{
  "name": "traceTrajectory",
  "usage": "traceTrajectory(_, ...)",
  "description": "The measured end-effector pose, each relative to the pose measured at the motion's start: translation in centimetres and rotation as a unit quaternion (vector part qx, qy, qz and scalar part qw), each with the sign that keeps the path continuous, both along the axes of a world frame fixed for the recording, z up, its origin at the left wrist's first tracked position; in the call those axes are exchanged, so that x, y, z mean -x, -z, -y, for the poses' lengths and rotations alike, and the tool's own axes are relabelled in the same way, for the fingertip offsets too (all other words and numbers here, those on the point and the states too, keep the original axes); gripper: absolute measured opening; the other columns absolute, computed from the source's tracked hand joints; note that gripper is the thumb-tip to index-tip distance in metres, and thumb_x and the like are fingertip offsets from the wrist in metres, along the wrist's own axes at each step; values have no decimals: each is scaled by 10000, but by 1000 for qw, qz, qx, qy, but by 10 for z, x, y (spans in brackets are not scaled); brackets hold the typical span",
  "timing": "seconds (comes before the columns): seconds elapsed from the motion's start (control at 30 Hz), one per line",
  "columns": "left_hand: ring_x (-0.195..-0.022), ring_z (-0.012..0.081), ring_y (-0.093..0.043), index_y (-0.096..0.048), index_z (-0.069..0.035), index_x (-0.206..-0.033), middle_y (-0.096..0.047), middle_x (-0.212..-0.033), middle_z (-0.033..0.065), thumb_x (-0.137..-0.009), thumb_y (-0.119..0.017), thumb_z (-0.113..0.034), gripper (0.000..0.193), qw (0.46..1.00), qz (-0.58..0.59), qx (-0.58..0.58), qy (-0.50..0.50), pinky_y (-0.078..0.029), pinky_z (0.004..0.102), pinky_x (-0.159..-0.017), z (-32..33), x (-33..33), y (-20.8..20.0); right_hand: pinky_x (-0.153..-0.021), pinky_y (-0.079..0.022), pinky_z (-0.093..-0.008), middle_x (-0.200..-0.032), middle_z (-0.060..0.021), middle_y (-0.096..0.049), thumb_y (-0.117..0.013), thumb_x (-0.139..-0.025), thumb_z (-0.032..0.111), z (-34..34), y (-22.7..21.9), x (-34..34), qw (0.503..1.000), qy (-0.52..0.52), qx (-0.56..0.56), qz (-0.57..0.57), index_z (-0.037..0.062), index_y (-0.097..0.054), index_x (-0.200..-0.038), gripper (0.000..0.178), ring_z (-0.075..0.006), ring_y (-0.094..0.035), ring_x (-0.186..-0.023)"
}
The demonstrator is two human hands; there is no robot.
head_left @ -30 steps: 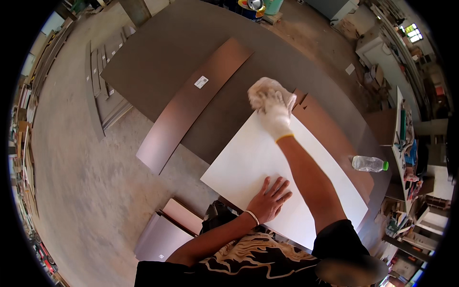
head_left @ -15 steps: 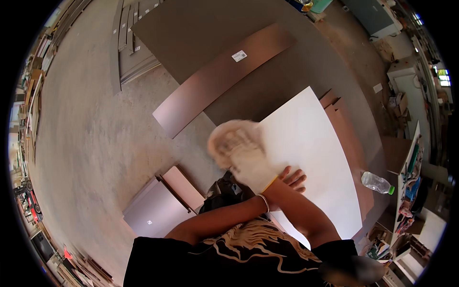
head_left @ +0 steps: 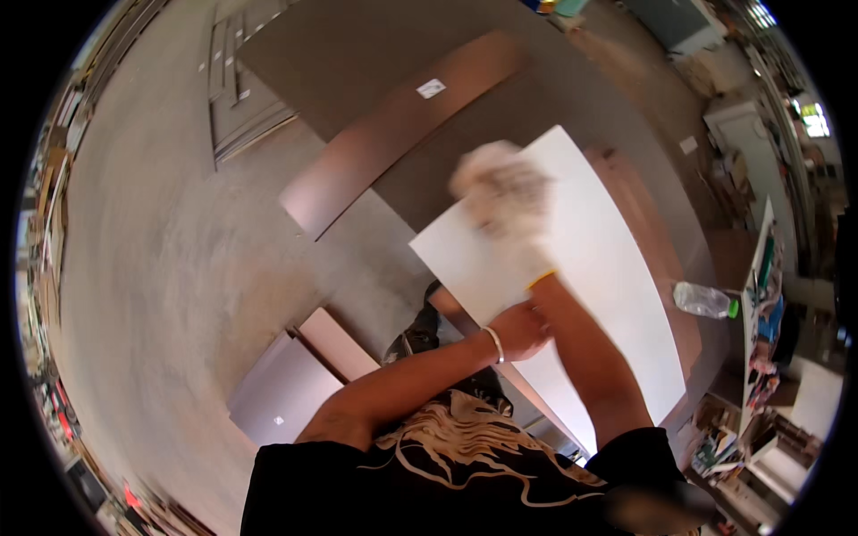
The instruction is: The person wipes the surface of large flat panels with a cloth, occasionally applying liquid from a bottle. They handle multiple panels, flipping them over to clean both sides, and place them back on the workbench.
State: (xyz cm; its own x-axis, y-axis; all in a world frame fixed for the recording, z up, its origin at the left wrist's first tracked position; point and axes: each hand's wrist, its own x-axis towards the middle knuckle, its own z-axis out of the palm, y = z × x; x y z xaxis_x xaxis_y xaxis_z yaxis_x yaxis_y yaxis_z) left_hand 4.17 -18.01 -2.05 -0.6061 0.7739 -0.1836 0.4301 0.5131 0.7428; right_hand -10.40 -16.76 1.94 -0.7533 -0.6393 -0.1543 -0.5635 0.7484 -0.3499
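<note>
A large white panel [head_left: 597, 268] lies before me on a stack of boards. My right hand [head_left: 505, 192], in a pale work glove with a yellow cuff edge, is over the far left part of the panel. Motion smears its fingers and the brownish patch at them, so I cannot tell whether it holds a cloth. My left hand [head_left: 523, 330] is bare, with a light bracelet at the wrist, and is at the panel's near left edge. The right forearm crosses in front of it and hides its fingers.
A long brown strip board [head_left: 393, 134] with a white label lies beyond on a dark sheet [head_left: 313, 71]. A clear bottle with a green cap [head_left: 704, 300] lies right of the panel. Grey boards [head_left: 286, 389] stand at lower left; cluttered shelving [head_left: 755, 330] is at right.
My gloved right hand has swept away from me and to the right across the panel. The left hand has shifted slightly left and nearer the panel's edge; its fingers no longer show.
</note>
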Motion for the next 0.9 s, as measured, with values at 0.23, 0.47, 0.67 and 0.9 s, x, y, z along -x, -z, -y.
traceTrajectory(0.23, -1506, 393, -372, -572, -93, -1449, -440, -1602, 172, -897, -663, -145, 562, 987, -144, -52, -41, -314, 563, -1216, 45, -127, -2, -1281, -125, -611, -1580, -31, -486, -682, -870, 233, -50, 11, -114, 970, -212, 116, -3, 293, -657, -1381, 515, -332, -280, -1559)
traceTrajectory(0.47, -1459, 435, -411, -581, -82, -1424, -487, -1552, 194, -868, -635, -110, 559, 933, -172, 46, -314, -301, 636, -1189, 103, -210, 23, -1114, -393, -375, -1385, -82, -560, -528, -1015, 189, -376, 39, -101, 858, 491, 78, -125, 150, -556, -1410, 399, -277, -489, -1339)
traceTrajectory(0.67, -1440, 445, -427, -586, -71, -1407, -509, -1527, 192, -863, -631, -111, 547, 942, -164, 47, -290, -303, 628, -1185, 95, -212, 29, -1254, -24, -684, -1641, -33, -395, -598, -989, 397, -132, 14, -196, 979, 166, -38, -110, 281, -443, -1565, 607, -330, -251, -1567)
traceTrajectory(0.9, -1372, 437, -500, -610, -48, -1379, -561, -1478, 210, -863, -625, -83, 517, 919, -163, 82, -349, -368, 580, -1153, 169, -226, 38, -1298, -97, -514, -1694, -94, -318, -574, -973, 80, -361, 37, -309, 898, 406, -46, -166, 170, -448, -1577, 624, -292, -218, -1585)
